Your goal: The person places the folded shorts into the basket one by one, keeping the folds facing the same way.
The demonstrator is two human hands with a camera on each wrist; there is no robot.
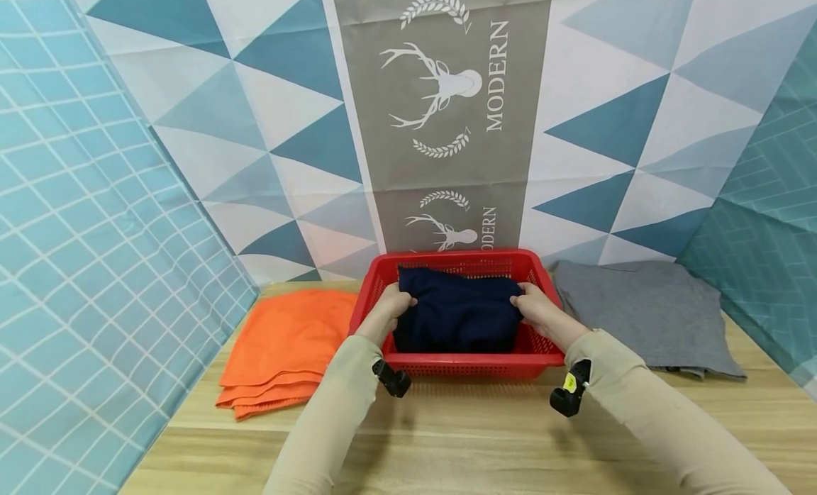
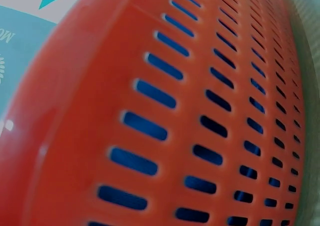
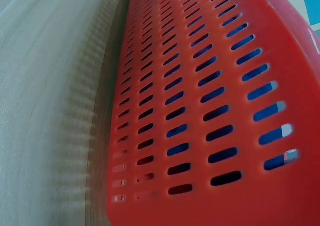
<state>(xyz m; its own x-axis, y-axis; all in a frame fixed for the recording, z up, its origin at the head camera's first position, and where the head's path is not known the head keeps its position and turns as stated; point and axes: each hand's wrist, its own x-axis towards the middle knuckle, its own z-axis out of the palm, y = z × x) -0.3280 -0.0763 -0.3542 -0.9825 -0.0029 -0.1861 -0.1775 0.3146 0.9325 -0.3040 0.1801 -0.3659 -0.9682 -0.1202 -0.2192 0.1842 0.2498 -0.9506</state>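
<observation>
Both hands are gripping a folded navy garment (image 1: 456,314) inside the red basket (image 1: 472,366) on the wooden surface (image 1: 459,438): left hand (image 1: 392,305) w/ fingers curled over its left edge, right hand (image 1: 536,307) w/ fingers curled over its right edge. Judging by this, it's being seated in the basket; best done keeping both edges level, pressing evenly so the fold isn't slipping. Garment's long axis is running left-right, matching the basket's length, lying flat. Orange cloth (image 1: 287,353) is lying left of basket, grey one (image 1: 645,314) right.
</observation>
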